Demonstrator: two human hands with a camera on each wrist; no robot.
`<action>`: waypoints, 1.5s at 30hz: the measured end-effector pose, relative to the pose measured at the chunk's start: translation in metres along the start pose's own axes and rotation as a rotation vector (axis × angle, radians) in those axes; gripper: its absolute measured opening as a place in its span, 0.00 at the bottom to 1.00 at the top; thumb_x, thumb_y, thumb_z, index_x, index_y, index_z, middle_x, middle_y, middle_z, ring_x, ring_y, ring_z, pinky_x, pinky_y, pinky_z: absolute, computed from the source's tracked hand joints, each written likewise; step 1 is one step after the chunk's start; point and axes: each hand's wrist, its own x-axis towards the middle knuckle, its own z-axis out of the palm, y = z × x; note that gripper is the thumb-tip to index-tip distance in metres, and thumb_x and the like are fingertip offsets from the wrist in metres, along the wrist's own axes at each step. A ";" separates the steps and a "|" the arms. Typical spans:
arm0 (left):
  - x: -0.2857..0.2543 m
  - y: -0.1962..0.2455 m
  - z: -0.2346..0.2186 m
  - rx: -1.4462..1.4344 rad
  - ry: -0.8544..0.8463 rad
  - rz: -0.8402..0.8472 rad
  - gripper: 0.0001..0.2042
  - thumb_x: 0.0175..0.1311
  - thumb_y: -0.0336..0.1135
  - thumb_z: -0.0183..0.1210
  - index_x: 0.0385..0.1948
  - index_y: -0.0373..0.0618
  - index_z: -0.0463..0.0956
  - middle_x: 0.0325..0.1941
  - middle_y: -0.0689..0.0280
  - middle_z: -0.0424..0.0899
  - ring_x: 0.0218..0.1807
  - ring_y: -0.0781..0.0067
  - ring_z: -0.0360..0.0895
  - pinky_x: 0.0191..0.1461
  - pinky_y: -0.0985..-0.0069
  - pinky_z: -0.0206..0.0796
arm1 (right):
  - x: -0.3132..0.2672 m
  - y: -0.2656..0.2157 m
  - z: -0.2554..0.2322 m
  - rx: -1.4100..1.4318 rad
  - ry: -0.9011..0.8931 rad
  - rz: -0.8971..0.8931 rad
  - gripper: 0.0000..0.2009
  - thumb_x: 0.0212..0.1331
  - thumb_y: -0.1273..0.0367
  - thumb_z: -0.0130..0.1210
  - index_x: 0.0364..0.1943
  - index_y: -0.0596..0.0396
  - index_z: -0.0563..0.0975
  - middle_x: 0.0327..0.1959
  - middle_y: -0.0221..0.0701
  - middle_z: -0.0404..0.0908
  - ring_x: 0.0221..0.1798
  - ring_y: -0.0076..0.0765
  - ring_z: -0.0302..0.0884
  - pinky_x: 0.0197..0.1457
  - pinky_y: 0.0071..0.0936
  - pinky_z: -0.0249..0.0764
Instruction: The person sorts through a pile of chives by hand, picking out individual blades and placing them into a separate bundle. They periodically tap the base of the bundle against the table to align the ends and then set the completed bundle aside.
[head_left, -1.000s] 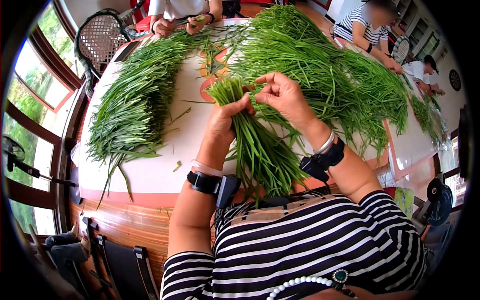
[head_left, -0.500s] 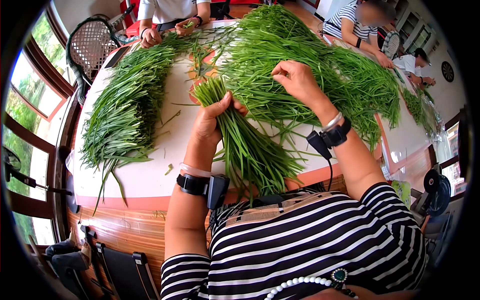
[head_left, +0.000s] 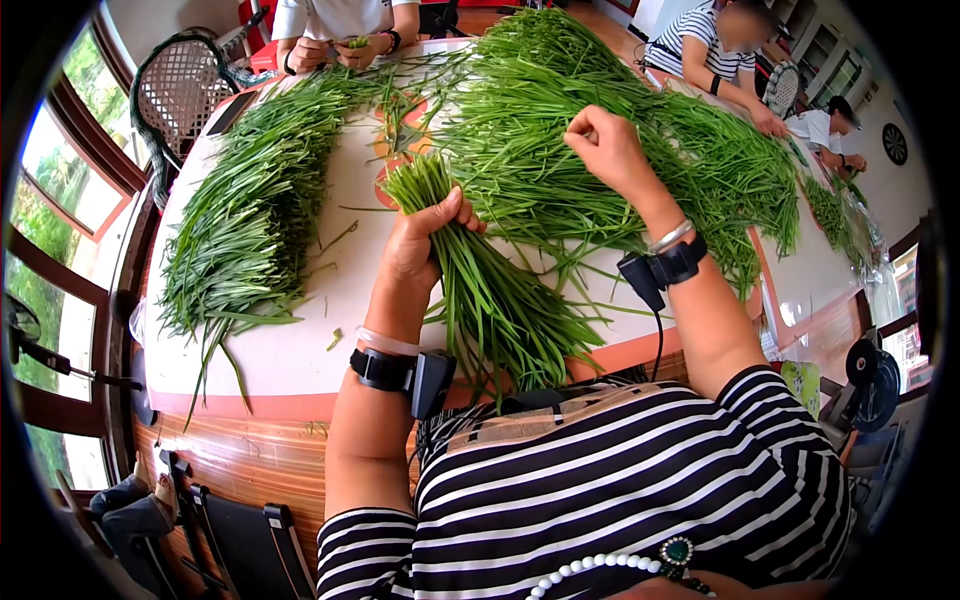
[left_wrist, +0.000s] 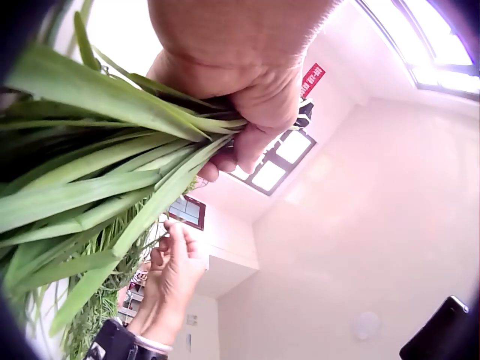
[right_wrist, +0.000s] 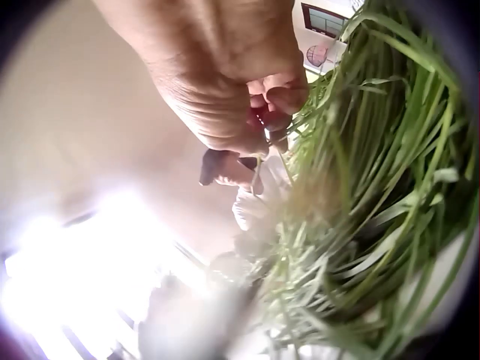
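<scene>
My left hand (head_left: 415, 240) grips a thick bunch of garlic chives (head_left: 490, 285), thumb across it near the pale stalk ends. Those ends point up and away, while the long leaves fan down toward my body. In the left wrist view the leaves (left_wrist: 90, 187) spread out from under the palm. Over the big loose heap of garlic chives (head_left: 560, 70), my right hand (head_left: 615, 155) is raised with curled fingers. Thin stalks (right_wrist: 260, 163) show at its fingertips in the right wrist view, pinched there; the fingers partly hide them.
A long neat row of garlic chives (head_left: 245, 200) lies on the left of the white table (head_left: 300, 365). Across the table a person in a white shirt (head_left: 340, 20) handles stalks. Another in stripes (head_left: 690, 50) works at the right. A dark phone (head_left: 230, 113) lies at the left edge.
My right hand has moved away from the bunch, to the right and up over the heap, and its fingers have curled in. My left hand keeps its grip on the bunch.
</scene>
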 end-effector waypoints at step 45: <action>-0.018 0.018 0.047 0.374 0.088 0.023 0.16 0.63 0.33 0.58 0.50 0.45 0.66 0.49 0.48 0.81 0.47 0.63 0.79 0.49 0.68 0.73 | -0.083 -0.052 -0.011 0.753 -0.390 0.306 0.14 0.68 0.61 0.52 0.28 0.54 0.76 0.22 0.21 0.76 0.22 0.11 0.65 0.22 0.13 0.58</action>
